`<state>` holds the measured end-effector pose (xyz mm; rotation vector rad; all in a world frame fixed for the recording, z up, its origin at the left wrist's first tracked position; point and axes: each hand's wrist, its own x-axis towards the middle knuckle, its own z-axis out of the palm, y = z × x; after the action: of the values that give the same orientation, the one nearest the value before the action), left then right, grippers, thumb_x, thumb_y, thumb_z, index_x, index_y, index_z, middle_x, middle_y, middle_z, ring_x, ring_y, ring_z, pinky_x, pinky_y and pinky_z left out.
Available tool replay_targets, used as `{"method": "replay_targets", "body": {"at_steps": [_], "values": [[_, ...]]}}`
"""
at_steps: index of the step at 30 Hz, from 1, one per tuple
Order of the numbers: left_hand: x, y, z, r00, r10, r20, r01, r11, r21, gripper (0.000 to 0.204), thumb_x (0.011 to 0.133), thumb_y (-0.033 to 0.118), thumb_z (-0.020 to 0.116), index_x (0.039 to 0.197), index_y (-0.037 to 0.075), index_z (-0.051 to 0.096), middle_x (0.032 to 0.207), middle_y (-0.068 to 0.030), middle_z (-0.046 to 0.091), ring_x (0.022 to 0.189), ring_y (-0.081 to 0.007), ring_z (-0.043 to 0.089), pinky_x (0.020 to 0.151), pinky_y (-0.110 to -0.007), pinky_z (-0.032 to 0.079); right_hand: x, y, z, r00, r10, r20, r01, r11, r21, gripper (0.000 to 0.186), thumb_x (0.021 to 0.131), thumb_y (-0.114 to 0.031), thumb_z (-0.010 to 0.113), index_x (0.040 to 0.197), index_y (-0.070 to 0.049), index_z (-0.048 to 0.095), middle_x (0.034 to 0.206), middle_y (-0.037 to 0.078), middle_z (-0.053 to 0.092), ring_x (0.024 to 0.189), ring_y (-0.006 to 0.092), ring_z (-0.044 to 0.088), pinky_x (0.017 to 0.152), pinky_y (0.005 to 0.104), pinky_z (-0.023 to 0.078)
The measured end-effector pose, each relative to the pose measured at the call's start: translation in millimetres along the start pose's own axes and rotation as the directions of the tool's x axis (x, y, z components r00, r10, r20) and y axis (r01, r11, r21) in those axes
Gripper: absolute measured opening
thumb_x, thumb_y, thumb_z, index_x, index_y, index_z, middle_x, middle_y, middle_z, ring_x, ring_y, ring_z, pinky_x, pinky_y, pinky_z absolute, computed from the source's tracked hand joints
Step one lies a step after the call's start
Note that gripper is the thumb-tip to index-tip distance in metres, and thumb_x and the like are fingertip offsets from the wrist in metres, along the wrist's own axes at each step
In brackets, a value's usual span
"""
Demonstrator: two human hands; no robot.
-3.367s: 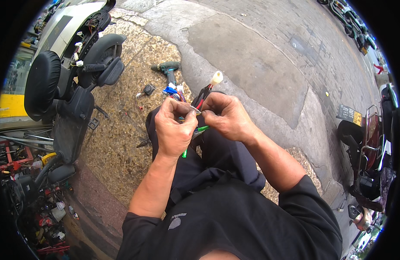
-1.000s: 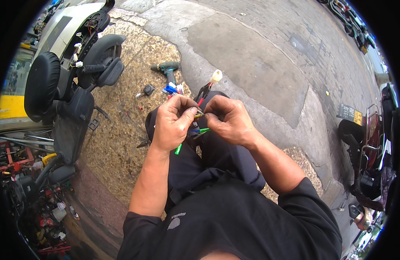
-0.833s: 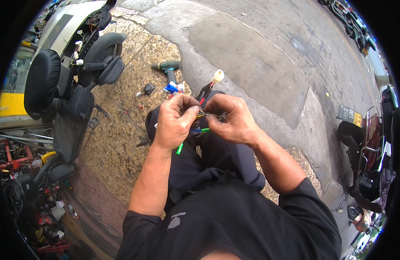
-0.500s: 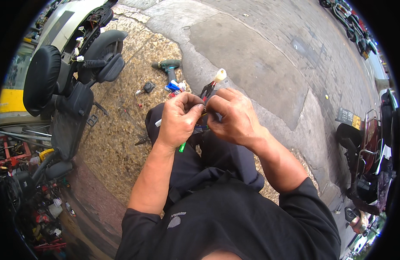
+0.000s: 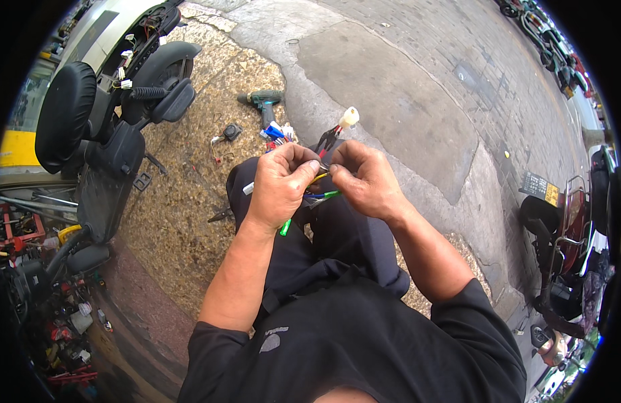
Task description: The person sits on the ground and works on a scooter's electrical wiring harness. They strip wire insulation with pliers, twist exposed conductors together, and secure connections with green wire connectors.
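Observation:
Above my knees, my left hand [image 5: 281,183] and my right hand [image 5: 364,180] pinch thin wires close together, fingertips nearly meeting. Below the fingertips a yellow wire [image 5: 318,178] shows between the hands. A white plug connector [image 5: 349,117] on red and black wires sticks out beyond my fingers. Under the hands are a green connector [image 5: 332,194] near my right palm and another green connector [image 5: 285,228] below my left wrist. A white connector [image 5: 248,189] pokes out left of my left hand. The exact wire ends are hidden by my fingers.
On the pebbled ground ahead lie a cordless drill [image 5: 263,103], blue and white connectors [image 5: 277,132] and a small black part [image 5: 231,131]. A partly stripped electric scooter [image 5: 115,148] stands at the left, above loose parts [image 5: 68,322]. Another scooter [image 5: 572,228] is at the right.
My right hand has turned and drawn slightly away from the left, exposing the yellow wire and the green connector below. The white plug connector has shifted slightly right.

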<state>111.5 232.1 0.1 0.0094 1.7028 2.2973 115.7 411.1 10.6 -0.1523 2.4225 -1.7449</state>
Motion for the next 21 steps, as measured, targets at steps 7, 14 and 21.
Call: {"method": "replay_targets", "body": {"at_steps": [7,14,21], "values": [[-0.2,-2.7,2.6,0.999,0.039,-0.02,-0.037,0.996,0.08,0.002,0.092,-0.003,0.062,0.091,-0.003,0.063,0.08,-0.0027,0.066,0.069,-0.0046,0.06,0.062,-0.021,0.049,5.3,-8.9,-6.3,0.99,-0.142,0.023,0.143,0.969,-0.203,0.01,0.081,-0.007,0.062,0.086,0.002,0.064,0.076,0.005,0.064,0.073,0.0116,0.058,0.067,0.033,0.049],[-3.2,-0.7,3.9,0.998,0.012,-0.057,-0.004,0.992,0.124,0.002,0.092,-0.001,0.063,0.09,-0.002,0.063,0.077,-0.0011,0.065,0.066,-0.004,0.059,0.061,-0.02,0.048,7.1,1.2,-2.5,0.994,0.105,-0.026,-0.104,0.995,0.009,0.018,0.084,-0.016,0.062,0.081,0.002,0.063,0.066,0.01,0.06,0.064,0.0133,0.056,0.059,0.0333,0.047],[-0.6,4.1,8.4,1.0,0.017,-0.014,-0.015,0.992,0.122,0.012,0.088,-0.004,0.066,0.099,-0.002,0.062,0.084,-0.0033,0.066,0.071,-0.0045,0.06,0.062,-0.02,0.049,8.5,7.8,-7.8,0.995,0.098,0.032,-0.1,0.991,0.094,0.019,0.085,-0.015,0.06,0.08,0.003,0.062,0.068,0.005,0.059,0.069,0.0096,0.053,0.06,0.0317,0.045]]}}
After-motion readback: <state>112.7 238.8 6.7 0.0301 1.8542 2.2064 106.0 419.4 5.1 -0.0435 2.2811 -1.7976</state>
